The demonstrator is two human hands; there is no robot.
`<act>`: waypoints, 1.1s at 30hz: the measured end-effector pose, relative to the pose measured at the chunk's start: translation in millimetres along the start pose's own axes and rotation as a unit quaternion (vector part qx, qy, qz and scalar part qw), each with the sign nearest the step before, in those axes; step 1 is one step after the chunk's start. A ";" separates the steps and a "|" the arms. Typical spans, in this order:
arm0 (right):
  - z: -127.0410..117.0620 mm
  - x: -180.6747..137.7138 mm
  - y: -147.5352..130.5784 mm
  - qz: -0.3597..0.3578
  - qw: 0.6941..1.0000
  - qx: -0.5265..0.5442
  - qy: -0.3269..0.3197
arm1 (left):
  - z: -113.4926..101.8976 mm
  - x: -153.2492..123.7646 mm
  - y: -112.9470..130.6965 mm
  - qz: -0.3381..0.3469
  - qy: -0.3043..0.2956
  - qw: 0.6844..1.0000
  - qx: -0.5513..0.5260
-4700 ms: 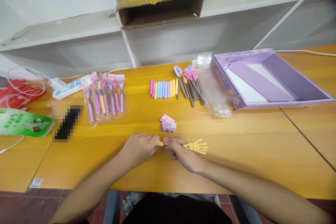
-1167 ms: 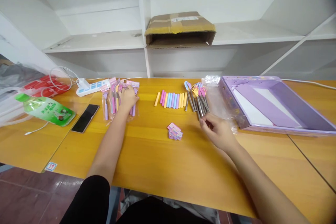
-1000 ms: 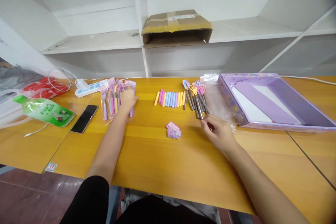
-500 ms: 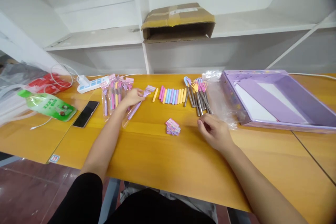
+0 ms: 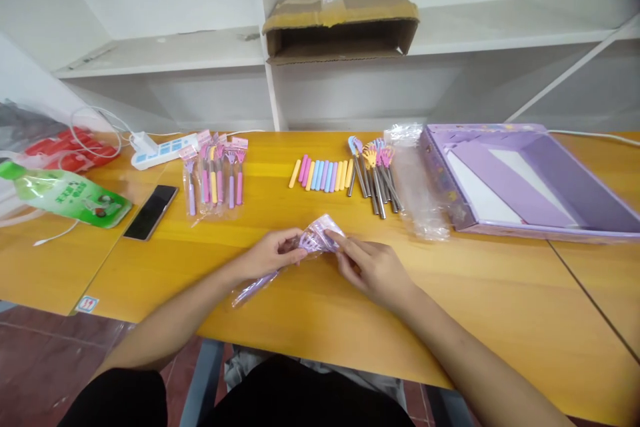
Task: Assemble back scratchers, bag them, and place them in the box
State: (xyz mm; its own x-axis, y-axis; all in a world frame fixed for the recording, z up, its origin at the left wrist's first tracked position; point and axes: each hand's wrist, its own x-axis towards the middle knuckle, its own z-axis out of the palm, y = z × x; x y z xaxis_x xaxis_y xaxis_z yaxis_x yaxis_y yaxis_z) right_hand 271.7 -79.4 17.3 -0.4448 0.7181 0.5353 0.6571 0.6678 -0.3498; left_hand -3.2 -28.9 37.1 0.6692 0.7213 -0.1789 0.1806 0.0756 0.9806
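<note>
A purple back scratcher (image 5: 256, 288) in a clear plastic sleeve lies slantwise in front of me, its hand-shaped head toward the upper right. My left hand (image 5: 274, 255) is closed around it just below the head. At the top end, the fingers of my right hand (image 5: 373, 268) pinch the pink printed card (image 5: 325, 227); whether loose cards lie beneath it, I cannot tell. Several bagged back scratchers (image 5: 213, 177) rest in a row to the left. Beyond my hands are coloured handle tubes (image 5: 324, 175) and unbagged back scratchers with metal rods (image 5: 377, 180).
Clear plastic sleeves (image 5: 420, 197) lie beside a purple box tray (image 5: 463, 213) on the right. To the left are a phone (image 5: 151, 212), a green bottle (image 5: 70, 193) and a power strip (image 5: 167, 150). A cardboard box (image 5: 340, 13) sits on the shelf behind.
My left hand has brought the bagged purple back scratcher from the left row to the middle, near me. My right hand has moved left from beside the metal rods to its card end.
</note>
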 end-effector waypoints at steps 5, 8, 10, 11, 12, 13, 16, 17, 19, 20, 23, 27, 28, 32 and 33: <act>-2.1 -0.4 6.7 0.078 0.995 0.053 -0.014 | -0.9 -2.8 -7.2 -0.013 0.000 0.997 -0.079; 0.1 -0.3 0.6 0.061 0.997 0.043 0.022 | 2.4 -3.8 -9.8 -0.017 -0.026 0.995 -0.091; 2.6 0.2 -5.3 0.069 0.996 0.048 0.026 | 3.5 -3.2 -13.0 0.001 -0.038 0.995 -0.090; 3.9 0.4 -7.9 0.082 0.995 0.060 0.024 | 3.6 -2.7 -14.9 0.008 -0.045 0.995 -0.087; 5.3 0.6 -9.8 0.101 0.992 0.077 0.024 | 3.5 -2.2 -16.8 0.012 -0.051 0.995 -0.084; 6.6 0.9 -11.0 0.123 0.987 0.099 0.024 | 3.3 -1.7 -18.6 0.011 -0.057 0.995 -0.081; 8.7 1.8 -11.3 0.183 0.966 0.180 0.021 | 2.4 -1.3 -21.7 -0.001 -0.065 0.996 -0.068; 8.2 2.3 -10.7 0.200 0.958 0.207 0.016 | 1.9 -1.5 -21.5 -0.005 -0.063 0.996 -0.059; 4.9 3.8 -8.6 0.233 0.939 0.255 -0.001 | 0.3 -2.6 -18.9 -0.014 -0.063 0.997 -0.032; 2.1 4.7 -7.0 0.257 0.926 0.276 -0.007 | -1.0 -3.5 -16.5 -0.021 -0.067 0.997 -0.016; -7.6 7.9 0.9 0.361 0.876 0.320 0.027 | -7.3 -6.9 -7.1 -0.039 -0.088 0.995 0.028; -9.9 11.7 13.9 0.425 0.838 0.336 0.062 | -14.3 -9.5 3.2 -0.032 -0.072 0.997 0.027; -7.7 12.2 16.3 0.420 0.845 0.328 0.043 | -14.8 -9.3 4.4 -0.029 -0.061 0.998 0.014; 1.2 12.0 21.9 0.333 0.915 0.225 -0.030 | -12.0 -7.0 3.6 -0.030 -0.033 0.998 -0.045; 1.8 11.6 22.3 0.317 0.926 0.204 -0.031 | -10.6 -6.6 2.7 -0.034 -0.031 0.997 -0.056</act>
State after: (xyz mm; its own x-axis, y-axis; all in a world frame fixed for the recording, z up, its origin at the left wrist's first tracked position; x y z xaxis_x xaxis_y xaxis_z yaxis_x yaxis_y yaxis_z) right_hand 280.0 -55.9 14.4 -0.0922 0.9923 0.0823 0.5191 0.1184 -0.8464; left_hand -14.7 -26.2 41.8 0.7015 0.6684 -0.2473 0.1481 0.2027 0.9680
